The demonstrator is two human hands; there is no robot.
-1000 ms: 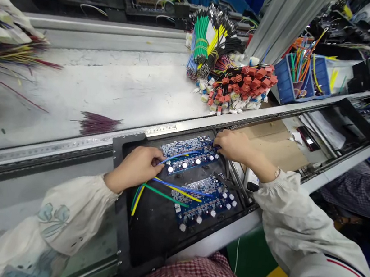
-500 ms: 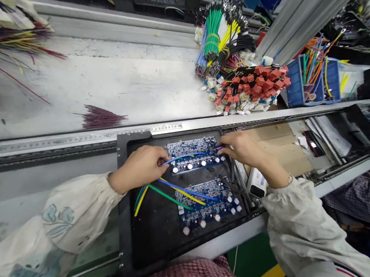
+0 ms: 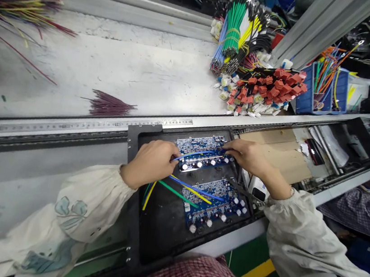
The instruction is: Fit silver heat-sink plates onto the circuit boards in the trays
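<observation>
Two blue circuit boards lie in a black tray [image 3: 154,239], one behind the other. My left hand [image 3: 154,162] is closed on wires at the left end of the rear circuit board [image 3: 200,147]. From its fingers a blue wire [image 3: 193,154] reaches across that board. Another blue wire, a yellow wire and a green wire [image 3: 177,193] stick out below the hand, over the front circuit board [image 3: 213,194]. My right hand [image 3: 247,156] pinches at the rear board's right end, close to the blue wire's tip. What its fingertips hold is too small to make out.
Purple wires [image 3: 111,104] lie on the metal bench beyond a ruler strip [image 3: 173,122]. Bundled green wires [image 3: 233,31] and red connectors [image 3: 273,86] are piled at the back. A blue bin [image 3: 307,93] holds wires on the right. Cardboard [image 3: 278,155] lies right of the tray.
The view has shifted, so the scene sits slightly further right. My right fingertips have come a little inward over the rear board, nearer the blue wire's tip. My left hand keeps its hold.
</observation>
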